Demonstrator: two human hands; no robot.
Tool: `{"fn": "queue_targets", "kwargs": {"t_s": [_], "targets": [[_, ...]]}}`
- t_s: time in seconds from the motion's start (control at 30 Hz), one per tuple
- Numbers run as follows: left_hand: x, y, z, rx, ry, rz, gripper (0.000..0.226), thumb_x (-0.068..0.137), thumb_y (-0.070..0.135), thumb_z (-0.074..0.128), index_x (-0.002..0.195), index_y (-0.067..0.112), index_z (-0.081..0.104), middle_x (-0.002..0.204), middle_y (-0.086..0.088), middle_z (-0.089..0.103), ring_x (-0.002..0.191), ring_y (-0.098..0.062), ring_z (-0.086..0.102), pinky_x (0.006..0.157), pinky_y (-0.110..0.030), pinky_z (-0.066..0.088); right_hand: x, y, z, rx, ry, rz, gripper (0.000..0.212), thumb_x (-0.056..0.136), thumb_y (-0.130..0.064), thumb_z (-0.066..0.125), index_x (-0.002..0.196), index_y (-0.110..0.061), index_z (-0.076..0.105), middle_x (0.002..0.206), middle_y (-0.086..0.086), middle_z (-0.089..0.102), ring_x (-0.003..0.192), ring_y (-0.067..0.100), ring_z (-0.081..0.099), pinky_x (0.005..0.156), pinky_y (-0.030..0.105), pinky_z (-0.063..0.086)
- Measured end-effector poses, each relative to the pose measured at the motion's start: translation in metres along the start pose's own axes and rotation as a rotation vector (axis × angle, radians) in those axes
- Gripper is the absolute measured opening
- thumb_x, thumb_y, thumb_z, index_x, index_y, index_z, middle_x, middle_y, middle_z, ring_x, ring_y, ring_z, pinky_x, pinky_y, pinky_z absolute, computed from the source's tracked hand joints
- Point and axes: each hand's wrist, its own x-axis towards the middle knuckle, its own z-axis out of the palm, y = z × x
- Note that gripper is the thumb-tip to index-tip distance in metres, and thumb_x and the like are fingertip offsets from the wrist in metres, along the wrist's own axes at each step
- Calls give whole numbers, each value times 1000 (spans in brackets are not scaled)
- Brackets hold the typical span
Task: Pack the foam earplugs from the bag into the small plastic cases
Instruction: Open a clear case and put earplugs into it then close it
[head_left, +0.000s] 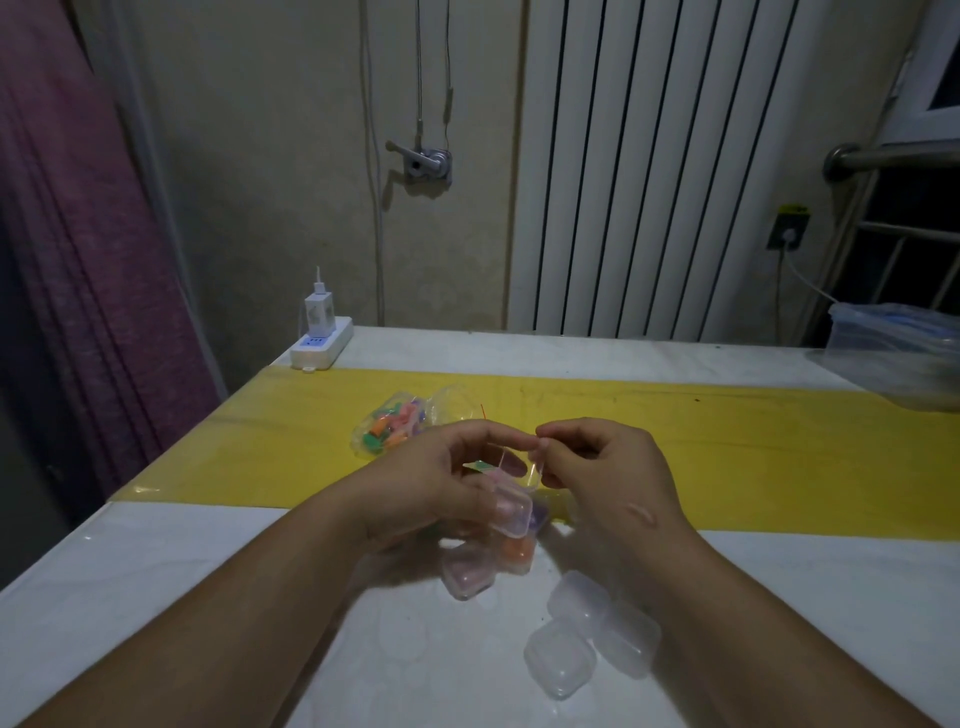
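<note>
Both hands work one small case over the middle of the desk (208, 597).

A power strip (322, 345) sits at the far-left corner. The bag of foam earplugs (400, 423) lies on the yellow runner (701, 447), just beyond the hands. The left hand (441, 478) curls around a clear case (511, 512), and the right hand (597, 467) pinches its raised lid between thumb and forefinger. Filled cases (467, 571) lie just below, empty cases (576, 597) toward the near-right. Something green shows inside, so this is probably closing. Next, the lid likely needs pressing home squarely until it snaps.
</note>
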Motion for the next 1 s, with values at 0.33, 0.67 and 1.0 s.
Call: {"fn": "queue_targets", "kwargs": {"t_s": [0.33, 0.67, 1.0], "targets": [[6, -2, 1, -155, 351, 169, 43, 81, -13, 65, 108, 19, 57, 101, -11, 60, 70, -18, 61, 64, -35, 59, 1, -1, -1, 226, 48, 37, 5, 85, -10, 74, 89, -14, 75, 76, 4, 76, 68, 14, 67, 65, 29, 58], [10, 0, 2, -77, 476, 78, 30, 78, -2, 75, 100, 14, 62, 104, -13, 61, 74, -20, 67, 73, -43, 61, -3, -8, 0, 376, -2, -36, 7, 84, -14, 75, 91, -13, 75, 86, 3, 77, 81, 17, 72, 72, 25, 58], [5, 6, 7, -184, 394, 32, 32, 83, 2, 72, 111, 11, 61, 98, -21, 65, 68, -23, 72, 60, -26, 57, -1, -5, 6, 119, 24, -84, 9, 79, -25, 81, 77, -20, 73, 72, 2, 75, 69, 22, 70, 71, 48, 60]]}}
